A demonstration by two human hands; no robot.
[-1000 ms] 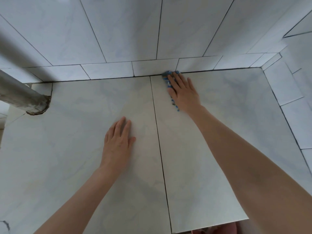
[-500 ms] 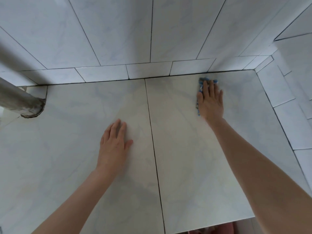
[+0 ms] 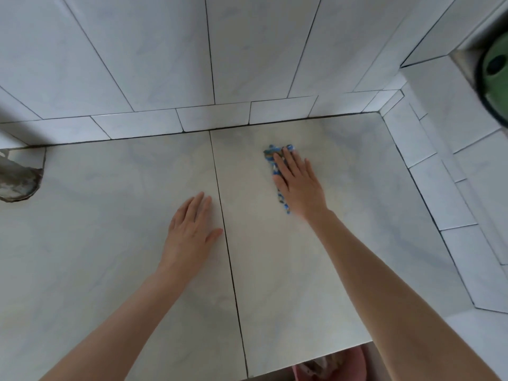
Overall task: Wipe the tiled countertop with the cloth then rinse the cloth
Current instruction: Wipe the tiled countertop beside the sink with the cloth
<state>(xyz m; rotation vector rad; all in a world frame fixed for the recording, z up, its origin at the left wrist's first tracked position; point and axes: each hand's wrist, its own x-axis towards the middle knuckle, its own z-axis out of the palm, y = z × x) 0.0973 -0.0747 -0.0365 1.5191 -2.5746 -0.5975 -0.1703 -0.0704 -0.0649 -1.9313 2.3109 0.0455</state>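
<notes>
Two hands on the tiled table (image 3: 110, 243): right hand (image 3: 299, 188), fingers (image 3: 288, 163) straight, presses the blue cloth (image 3: 270, 154) flat for wiping; left hand (image 3: 192, 235), fingers relaxed, empty, likely bracing.

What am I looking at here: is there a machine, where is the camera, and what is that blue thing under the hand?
There is no machine here. These are a person's two bare arms, filmed by one wide-angle camera worn on the head and looking down. The pale surface is a tiled countertop set into a tiled corner. The right hand lies flat on a blue cloth, pressing it against the tile to wipe. The left hand rests flat and empty on the tile, beside the dark grout line. A grey pipe meets the counter at the far left.
</notes>
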